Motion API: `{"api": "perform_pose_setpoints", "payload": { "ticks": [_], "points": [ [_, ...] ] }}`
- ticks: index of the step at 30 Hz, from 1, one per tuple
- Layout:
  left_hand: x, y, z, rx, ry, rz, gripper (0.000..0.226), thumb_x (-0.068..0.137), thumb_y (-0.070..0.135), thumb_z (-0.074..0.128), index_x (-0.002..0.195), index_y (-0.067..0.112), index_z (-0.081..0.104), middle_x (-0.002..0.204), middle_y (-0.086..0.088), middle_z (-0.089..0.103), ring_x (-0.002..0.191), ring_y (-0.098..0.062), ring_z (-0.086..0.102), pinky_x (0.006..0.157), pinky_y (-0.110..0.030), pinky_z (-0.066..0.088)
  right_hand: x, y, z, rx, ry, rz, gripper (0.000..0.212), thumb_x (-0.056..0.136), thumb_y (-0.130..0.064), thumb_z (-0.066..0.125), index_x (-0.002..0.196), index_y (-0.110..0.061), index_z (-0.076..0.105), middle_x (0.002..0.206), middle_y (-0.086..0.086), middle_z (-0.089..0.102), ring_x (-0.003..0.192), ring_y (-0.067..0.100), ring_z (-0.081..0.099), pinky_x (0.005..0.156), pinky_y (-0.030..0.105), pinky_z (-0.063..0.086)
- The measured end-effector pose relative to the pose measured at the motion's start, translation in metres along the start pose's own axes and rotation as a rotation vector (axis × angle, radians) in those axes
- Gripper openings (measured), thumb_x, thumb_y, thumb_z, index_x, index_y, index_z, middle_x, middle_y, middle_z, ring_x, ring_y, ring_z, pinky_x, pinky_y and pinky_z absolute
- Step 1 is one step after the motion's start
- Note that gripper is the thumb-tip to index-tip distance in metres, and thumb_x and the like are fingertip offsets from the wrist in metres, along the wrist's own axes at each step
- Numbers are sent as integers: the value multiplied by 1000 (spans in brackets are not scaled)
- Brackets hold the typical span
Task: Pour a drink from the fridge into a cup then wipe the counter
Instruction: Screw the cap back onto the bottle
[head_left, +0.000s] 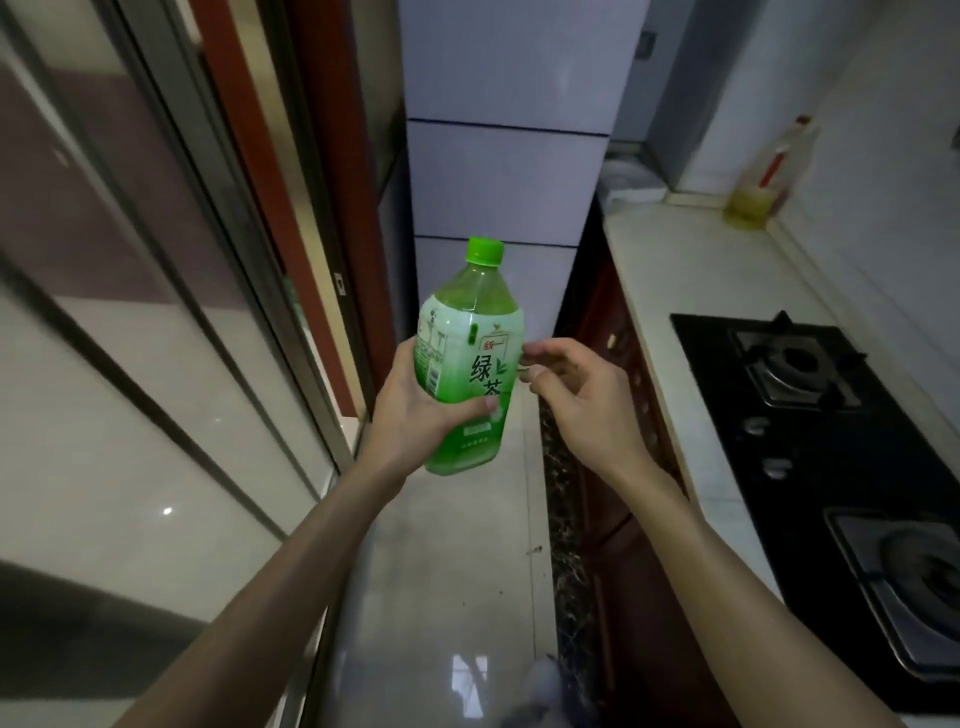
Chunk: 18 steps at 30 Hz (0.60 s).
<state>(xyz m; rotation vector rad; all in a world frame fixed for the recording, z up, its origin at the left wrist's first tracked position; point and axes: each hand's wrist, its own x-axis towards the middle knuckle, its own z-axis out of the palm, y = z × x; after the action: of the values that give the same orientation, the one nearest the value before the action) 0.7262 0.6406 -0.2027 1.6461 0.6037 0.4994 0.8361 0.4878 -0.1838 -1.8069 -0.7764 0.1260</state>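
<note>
A green tea bottle (470, 358) with a green cap and a green and white label is held upright in front of me, above the floor. My left hand (415, 405) grips its lower body from the left, thumb across the front. My right hand (566, 387) hovers just right of the bottle, fingers loosely curled and apart, holding nothing. The white fridge (504, 166) stands ahead with its doors closed. The pale counter (691, 270) runs along the right. No cup is in view.
A black gas hob (841, 447) with two burners is set into the counter. A yellow oil bottle (769, 179) stands at the far end near the wall. Glass sliding doors (156, 322) line the left. A tiled floor strip runs between them and the dark red cabinets (618, 395).
</note>
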Motion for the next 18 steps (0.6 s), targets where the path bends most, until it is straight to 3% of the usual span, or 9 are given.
{"api": "perform_pose_setpoints", "payload": {
  "ticks": [3, 6, 9, 18],
  "points": [
    [19, 5, -12, -12, 33, -16, 95, 46, 36, 95, 127, 20, 48, 113, 4, 70, 103, -16, 69, 89, -47, 57, 28, 0, 12, -24, -34, -82, 20, 89, -12, 62, 108, -14, 69, 99, -2, 73, 89, 13, 69, 82, 35, 57],
    [44, 12, -18, -16, 37, -27, 88, 53, 23, 96, 128, 17, 48, 112, 2, 71, 101, -15, 70, 89, -44, 58, 58, 5, 18, -23, -68, -140, 20, 90, -8, 62, 108, -13, 68, 100, -1, 72, 90, 11, 68, 80, 25, 55],
    [71, 20, -12, -26, 37, -19, 83, 60, 12, 92, 130, 15, 47, 112, 2, 71, 99, -13, 71, 88, -38, 59, 89, 17, 16, -16, -94, -194, 21, 90, -9, 61, 110, -13, 67, 101, -1, 71, 90, 11, 67, 79, 24, 55],
    [157, 38, 45, -52, 43, -49, 74, 63, 9, 89, 126, 13, 50, 110, -1, 71, 95, -13, 72, 74, -26, 60, 188, 63, -25, -5, -154, -239, 22, 91, -7, 60, 112, -8, 67, 103, -2, 71, 91, 11, 67, 80, 24, 54]
  ]
}}
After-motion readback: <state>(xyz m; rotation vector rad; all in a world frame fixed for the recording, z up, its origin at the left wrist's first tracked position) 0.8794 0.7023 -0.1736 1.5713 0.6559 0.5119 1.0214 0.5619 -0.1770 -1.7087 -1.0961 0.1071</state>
